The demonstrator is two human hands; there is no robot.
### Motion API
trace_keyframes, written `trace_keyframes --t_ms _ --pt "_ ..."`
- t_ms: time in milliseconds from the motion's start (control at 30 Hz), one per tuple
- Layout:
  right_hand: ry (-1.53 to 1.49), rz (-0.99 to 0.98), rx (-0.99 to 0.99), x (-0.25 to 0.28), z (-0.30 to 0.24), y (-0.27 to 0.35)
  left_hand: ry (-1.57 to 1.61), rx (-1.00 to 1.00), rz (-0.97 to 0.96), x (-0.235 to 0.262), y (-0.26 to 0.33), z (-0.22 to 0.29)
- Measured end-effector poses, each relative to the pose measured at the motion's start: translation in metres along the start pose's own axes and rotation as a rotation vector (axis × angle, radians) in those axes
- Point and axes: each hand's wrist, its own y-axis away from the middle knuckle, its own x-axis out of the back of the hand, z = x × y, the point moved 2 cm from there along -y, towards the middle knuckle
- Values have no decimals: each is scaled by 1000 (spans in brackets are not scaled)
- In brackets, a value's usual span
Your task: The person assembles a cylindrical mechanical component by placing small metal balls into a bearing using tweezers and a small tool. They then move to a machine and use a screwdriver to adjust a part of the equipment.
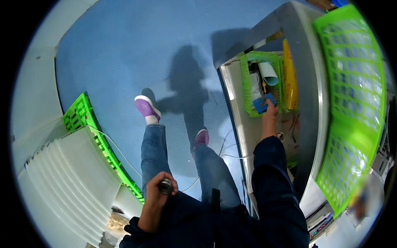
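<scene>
Already stretched, the right hand (271,110) grips a blue block (263,104) in the green basket (248,89); it could slip. The left hand (159,194) is closed around a metal cylinder (166,186).

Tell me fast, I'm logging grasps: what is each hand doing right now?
Left hand: closed around a small metal cylinder.
Right hand: fingers on a blue block in the small green basket; grip cannot be told.
</scene>
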Motion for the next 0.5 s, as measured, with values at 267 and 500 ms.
trace_keyframes --t_ms 267,500 --pt "636 144 228 -22 2 -13 159 102 -149 -54 -73 91" --pt "467 -581 458 -35 -14 274 522 116 -588 -160 -49 247"
